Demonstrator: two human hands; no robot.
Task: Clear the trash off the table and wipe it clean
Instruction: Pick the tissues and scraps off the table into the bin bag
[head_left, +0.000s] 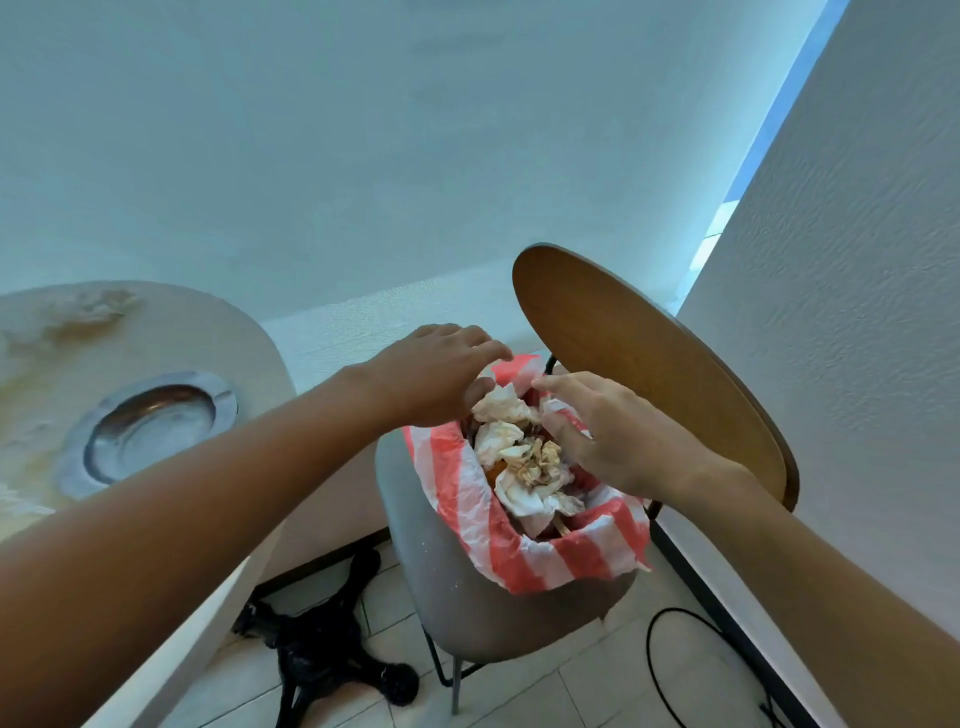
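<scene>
Wall (363, 130) fills the top half, plain white, nothing readable on it. Round table (156, 332) at left, cut off by the frame edge; its top is smeared and stained, with pale blurred lumps near the far rim, probably tissue scraps, too soft to tell. Black table base (332, 644) shows on the tiled floor below.

Wooden chair back (649, 374) at right, its lower part hidden behind the right forearm. Grey chair seat (447, 561) in the middle, with a red-and-white striped plastic bag (545, 561) sitting on it, mouth open. Bag holds crumpled dirty tissues (524, 457), piled near the brim; something orange beneath them, mostly hidden.

Metal ashtray (150, 431) on the table, looks empty, near edge covered by the left arm.

Left hand (431, 379) hovers over the far rim of the bag, fingers spread and loose, gripping nothing. Right hand (608, 441) is at the right rim above the tissues, fingers extended and apart, holding nothing visible; palm side is hidden.

Black cable (660, 670) loops on the floor, bottom right, its end cut off.
</scene>
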